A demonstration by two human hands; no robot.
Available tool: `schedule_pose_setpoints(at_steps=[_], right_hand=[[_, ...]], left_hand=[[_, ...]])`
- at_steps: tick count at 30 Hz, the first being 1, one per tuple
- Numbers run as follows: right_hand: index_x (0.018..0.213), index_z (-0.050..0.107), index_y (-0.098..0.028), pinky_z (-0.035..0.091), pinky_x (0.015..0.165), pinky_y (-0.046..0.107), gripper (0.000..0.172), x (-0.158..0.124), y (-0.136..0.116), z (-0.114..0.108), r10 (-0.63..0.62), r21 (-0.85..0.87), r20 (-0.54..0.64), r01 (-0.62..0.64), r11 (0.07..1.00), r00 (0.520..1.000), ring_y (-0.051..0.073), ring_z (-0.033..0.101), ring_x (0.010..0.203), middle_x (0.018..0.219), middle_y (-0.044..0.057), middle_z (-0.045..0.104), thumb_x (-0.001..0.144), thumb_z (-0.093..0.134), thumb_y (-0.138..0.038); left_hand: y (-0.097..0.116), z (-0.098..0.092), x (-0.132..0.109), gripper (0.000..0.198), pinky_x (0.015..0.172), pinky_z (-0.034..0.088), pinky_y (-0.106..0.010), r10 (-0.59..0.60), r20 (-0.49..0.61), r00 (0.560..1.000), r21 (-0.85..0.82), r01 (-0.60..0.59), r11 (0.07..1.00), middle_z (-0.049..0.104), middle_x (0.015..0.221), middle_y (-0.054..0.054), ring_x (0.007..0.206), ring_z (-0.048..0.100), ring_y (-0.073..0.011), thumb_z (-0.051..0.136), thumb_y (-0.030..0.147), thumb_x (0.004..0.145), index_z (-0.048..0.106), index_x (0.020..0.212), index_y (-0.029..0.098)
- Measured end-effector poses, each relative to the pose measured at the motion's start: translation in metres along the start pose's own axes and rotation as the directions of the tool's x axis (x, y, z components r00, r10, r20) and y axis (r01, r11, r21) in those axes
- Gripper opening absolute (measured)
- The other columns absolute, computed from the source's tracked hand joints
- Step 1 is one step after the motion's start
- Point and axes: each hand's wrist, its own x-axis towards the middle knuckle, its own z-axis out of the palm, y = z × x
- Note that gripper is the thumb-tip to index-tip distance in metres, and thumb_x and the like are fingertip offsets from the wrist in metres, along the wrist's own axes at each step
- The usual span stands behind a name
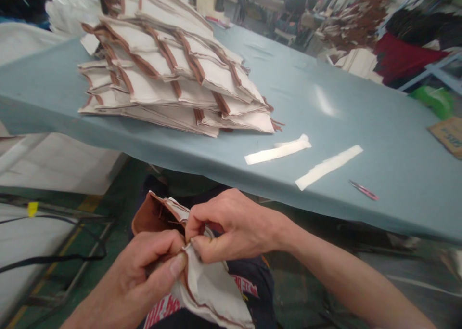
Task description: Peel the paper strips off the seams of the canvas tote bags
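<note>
A white fabric piece with brown edging (212,285) hangs over my lap, its upper part folding open to a brown inner side (147,216). My left hand (144,266) pinches its seam between thumb and fingers. Right beside it, my right hand (231,228) pinches the same seam, fingertips nearly touching those of the left. What lies exactly between the fingertips is too small to make out. On the table in front lie two white strips (277,151) and a small pink-handled tool with a pointed metal tip (364,190).
A tall stack of white, brown-edged fabric pieces (173,78) covers the left of the blue-grey table (288,88). Cardboard (449,135) and a green object (433,101) sit at the right end. A black cable (54,259) runs at the lower left.
</note>
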Motion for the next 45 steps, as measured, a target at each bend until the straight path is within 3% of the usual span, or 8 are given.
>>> schedule_pose_setpoints(at_steps=[6, 14, 20, 27, 31, 36, 41, 45], right_hand=[[0.088, 0.068, -0.022, 0.039, 0.064, 0.022, 0.003, 0.002, -0.002, 0.000, 0.015, 0.090, 0.010, -0.016, 0.996, 1.000, 0.009, 0.049, 0.062, 0.073, -0.010, 0.060, 0.089, 0.068, -0.020], [0.090, 0.068, -0.021, 0.042, 0.066, 0.019, 0.008, -0.001, 0.005, 0.011, -0.027, 0.115, -0.080, 0.037, 0.993, 0.996, 0.007, 0.053, 0.063, 0.077, -0.009, 0.063, 0.088, 0.075, -0.019], [0.092, 0.073, -0.020, 0.044, 0.067, 0.018, 0.006, 0.001, 0.005, 0.006, -0.051, 0.191, -0.035, 0.057, 0.980, 0.998, 0.006, 0.051, 0.061, 0.075, -0.009, 0.064, 0.097, 0.076, -0.023], [0.095, 0.076, -0.021, 0.043, 0.067, 0.022, 0.011, -0.008, 0.001, 0.008, -0.178, -0.116, -0.112, 0.165, 0.979, 0.978, 0.010, 0.063, 0.067, 0.080, -0.003, 0.077, 0.100, 0.066, -0.019], [0.096, 0.074, -0.022, 0.043, 0.066, 0.026, 0.011, -0.011, 0.000, 0.014, -0.269, -0.349, -0.171, 0.197, 0.916, 0.948, 0.014, 0.072, 0.072, 0.082, -0.001, 0.082, 0.100, 0.065, -0.019], [0.095, 0.074, -0.022, 0.040, 0.062, 0.029, 0.017, -0.010, -0.001, 0.018, -0.318, -0.551, -0.191, 0.167, 0.818, 0.929, 0.016, 0.070, 0.069, 0.079, 0.001, 0.080, 0.104, 0.060, -0.019], [0.094, 0.074, -0.022, 0.039, 0.061, 0.030, 0.022, -0.010, 0.001, 0.019, -0.353, -0.619, -0.207, 0.157, 0.770, 0.913, 0.016, 0.069, 0.067, 0.076, 0.000, 0.080, 0.106, 0.056, -0.018], [0.095, 0.074, -0.022, 0.038, 0.061, 0.029, 0.020, -0.012, 0.005, 0.016, -0.355, -0.585, -0.221, 0.168, 0.794, 0.908, 0.015, 0.069, 0.066, 0.076, -0.001, 0.080, 0.105, 0.057, -0.017]], left_hand=[[-0.003, 0.000, -0.003, 0.048, 0.056, 0.044, -0.022, -0.040, -0.004, 0.999, -0.022, 0.039, 0.999, 0.064, 0.061, 0.005, 0.054, 0.054, -0.0133, 0.059, 0.043, 0.113, 0.061, 0.068, 0.025], [-0.007, -0.001, 0.001, 0.049, 0.055, 0.043, -0.022, -0.056, -0.007, 0.998, -0.039, 0.056, 0.998, 0.064, 0.063, 0.005, 0.055, 0.053, -0.0132, 0.060, 0.047, 0.114, 0.065, 0.070, 0.024], [0.009, -0.007, 0.009, 0.045, 0.050, 0.042, -0.019, -0.025, 0.009, 1.000, -0.030, 0.026, 0.999, 0.067, 0.060, 0.006, 0.051, 0.054, -0.0115, 0.062, 0.039, 0.107, 0.062, 0.065, 0.024], [0.010, -0.005, 0.009, 0.045, 0.055, 0.047, -0.018, -0.040, 0.020, 0.999, -0.078, 0.041, 0.996, 0.069, 0.062, 0.006, 0.053, 0.059, -0.0120, 0.063, 0.041, 0.110, 0.068, 0.069, 0.024], [0.015, -0.004, 0.013, 0.044, 0.053, 0.048, -0.018, -0.021, -0.005, 1.000, -0.074, 0.020, 0.997, 0.067, 0.061, 0.005, 0.053, 0.062, -0.0126, 0.061, 0.038, 0.110, 0.070, 0.070, 0.024], [0.022, 0.000, 0.017, 0.042, 0.049, 0.046, -0.018, 0.046, -0.053, 0.998, 0.036, -0.044, 0.998, 0.067, 0.059, 0.005, 0.048, 0.063, -0.0118, 0.059, 0.030, 0.109, 0.069, 0.069, 0.024], [0.025, 0.005, 0.016, 0.029, 0.058, 0.054, -0.016, 0.071, -0.201, 0.977, 0.074, -0.057, 0.996, 0.076, 0.068, 0.007, 0.056, 0.073, -0.0118, 0.068, 0.029, 0.105, 0.077, 0.078, 0.026], [0.027, 0.003, 0.018, 0.027, 0.060, 0.058, -0.014, 0.002, -0.147, 0.989, 0.025, 0.001, 1.000, 0.082, 0.071, 0.005, 0.061, 0.080, -0.0141, 0.070, 0.033, 0.105, 0.079, 0.080, 0.026]])
